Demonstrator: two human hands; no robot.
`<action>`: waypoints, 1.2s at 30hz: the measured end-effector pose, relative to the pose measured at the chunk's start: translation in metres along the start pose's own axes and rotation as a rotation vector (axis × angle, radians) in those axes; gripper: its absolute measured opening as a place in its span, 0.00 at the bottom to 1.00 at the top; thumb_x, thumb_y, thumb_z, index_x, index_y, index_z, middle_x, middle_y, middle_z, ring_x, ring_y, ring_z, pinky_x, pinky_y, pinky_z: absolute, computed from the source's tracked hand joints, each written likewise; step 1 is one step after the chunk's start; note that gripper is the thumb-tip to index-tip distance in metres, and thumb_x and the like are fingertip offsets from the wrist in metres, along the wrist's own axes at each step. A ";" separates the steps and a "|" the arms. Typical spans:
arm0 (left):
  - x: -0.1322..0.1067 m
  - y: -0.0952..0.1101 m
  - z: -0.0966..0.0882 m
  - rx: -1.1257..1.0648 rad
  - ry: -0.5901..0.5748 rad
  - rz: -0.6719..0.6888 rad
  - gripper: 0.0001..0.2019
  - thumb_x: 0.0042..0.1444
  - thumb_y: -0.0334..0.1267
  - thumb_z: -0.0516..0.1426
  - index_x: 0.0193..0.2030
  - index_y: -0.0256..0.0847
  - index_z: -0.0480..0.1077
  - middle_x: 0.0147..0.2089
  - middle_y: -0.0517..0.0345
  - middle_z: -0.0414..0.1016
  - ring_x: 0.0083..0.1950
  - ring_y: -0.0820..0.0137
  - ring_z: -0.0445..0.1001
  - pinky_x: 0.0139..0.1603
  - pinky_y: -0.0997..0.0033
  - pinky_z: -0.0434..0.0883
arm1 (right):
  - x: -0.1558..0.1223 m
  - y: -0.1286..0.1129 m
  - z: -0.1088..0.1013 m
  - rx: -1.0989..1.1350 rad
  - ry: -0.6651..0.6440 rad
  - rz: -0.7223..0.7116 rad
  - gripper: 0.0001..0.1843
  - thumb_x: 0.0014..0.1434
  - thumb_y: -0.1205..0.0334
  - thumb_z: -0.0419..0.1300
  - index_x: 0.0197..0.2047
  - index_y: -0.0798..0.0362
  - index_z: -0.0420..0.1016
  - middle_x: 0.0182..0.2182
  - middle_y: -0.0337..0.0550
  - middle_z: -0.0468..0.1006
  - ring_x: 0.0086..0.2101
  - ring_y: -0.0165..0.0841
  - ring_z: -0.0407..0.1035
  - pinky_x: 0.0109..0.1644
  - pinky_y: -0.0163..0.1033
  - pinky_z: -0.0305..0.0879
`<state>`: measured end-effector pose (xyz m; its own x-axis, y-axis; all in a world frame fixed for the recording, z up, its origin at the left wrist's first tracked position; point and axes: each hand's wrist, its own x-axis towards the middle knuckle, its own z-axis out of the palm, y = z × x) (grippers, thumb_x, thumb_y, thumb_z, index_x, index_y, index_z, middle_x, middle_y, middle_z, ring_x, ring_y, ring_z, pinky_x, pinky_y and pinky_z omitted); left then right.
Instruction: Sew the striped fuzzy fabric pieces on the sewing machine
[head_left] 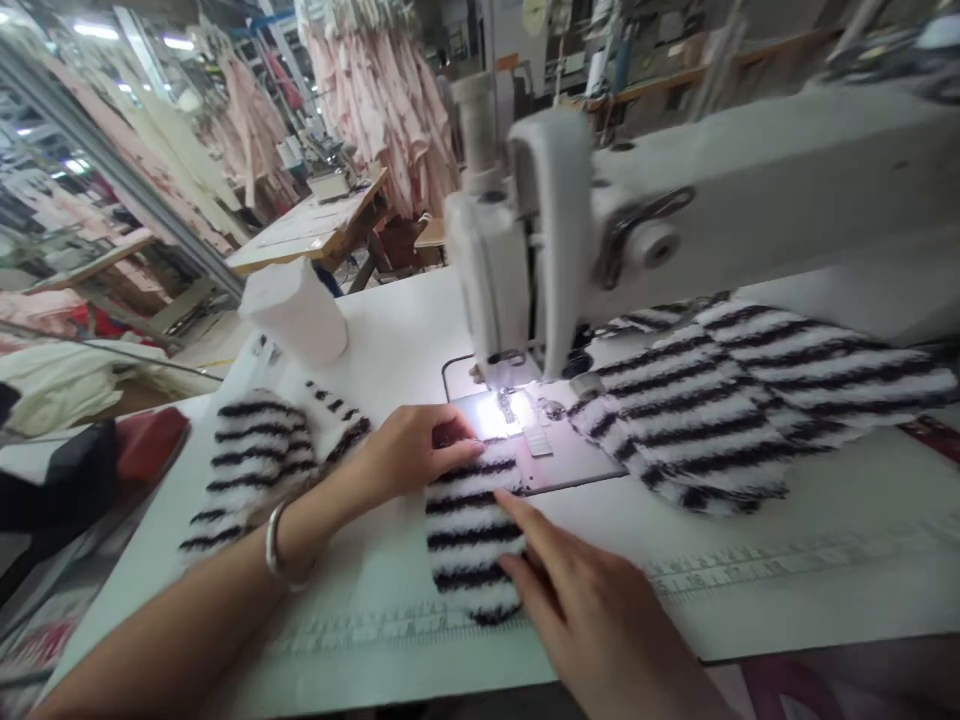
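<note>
A strip of fluffy black-and-white striped fabric (472,545) lies on the white sewing table, its upper end close to the lit needle area. My left hand (409,450) pinches that upper end, with the thumb on top and the other fingers curled beside it. On the strip's right edge rest the thumb and index finger of my right hand (592,590), stretched and apart; its other fingers are hidden. Just beyond both hands stands the sewing machine head (517,250), its presser foot (510,405) over the metal plate (574,465).
Larger striped fabric pieces (697,400) lie right of the needle, under the machine arm. More striped pieces (255,465) are at the left beside a white cone (294,310). A printed ruler (712,575) runs along the front. Pink garments (382,110) hang behind.
</note>
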<state>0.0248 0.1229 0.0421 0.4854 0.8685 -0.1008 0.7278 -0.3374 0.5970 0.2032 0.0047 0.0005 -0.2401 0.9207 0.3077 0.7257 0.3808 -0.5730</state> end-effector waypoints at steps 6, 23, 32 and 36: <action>-0.003 -0.004 0.000 -0.070 0.049 0.059 0.08 0.53 0.43 0.62 0.34 0.40 0.75 0.29 0.61 0.76 0.30 0.74 0.71 0.29 0.76 0.63 | 0.010 -0.002 -0.009 0.112 -0.076 0.106 0.18 0.63 0.62 0.49 0.53 0.51 0.71 0.34 0.39 0.81 0.31 0.32 0.76 0.28 0.34 0.70; 0.001 -0.009 0.003 -0.141 0.066 0.055 0.08 0.53 0.42 0.62 0.35 0.40 0.76 0.30 0.60 0.76 0.30 0.75 0.69 0.30 0.77 0.64 | 0.005 -0.007 0.004 -0.150 0.089 -0.031 0.17 0.64 0.64 0.47 0.52 0.56 0.71 0.36 0.40 0.82 0.29 0.33 0.77 0.24 0.36 0.71; 0.000 -0.009 0.002 -0.121 0.010 0.024 0.11 0.55 0.45 0.58 0.36 0.38 0.75 0.28 0.59 0.75 0.29 0.72 0.69 0.28 0.77 0.64 | -0.004 -0.008 0.007 -0.158 0.090 -0.035 0.20 0.62 0.69 0.49 0.56 0.57 0.68 0.39 0.45 0.81 0.32 0.33 0.77 0.33 0.34 0.74; 0.003 -0.010 0.000 -0.101 -0.044 0.000 0.12 0.56 0.47 0.58 0.37 0.40 0.74 0.30 0.60 0.76 0.31 0.72 0.70 0.30 0.76 0.66 | -0.006 -0.007 0.010 -0.187 0.099 -0.080 0.23 0.57 0.75 0.51 0.56 0.62 0.68 0.32 0.44 0.81 0.27 0.33 0.75 0.32 0.34 0.74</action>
<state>0.0191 0.1284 0.0360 0.5075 0.8511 -0.1345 0.6764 -0.2969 0.6740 0.1930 -0.0025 -0.0046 -0.2440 0.8717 0.4249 0.8160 0.4213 -0.3958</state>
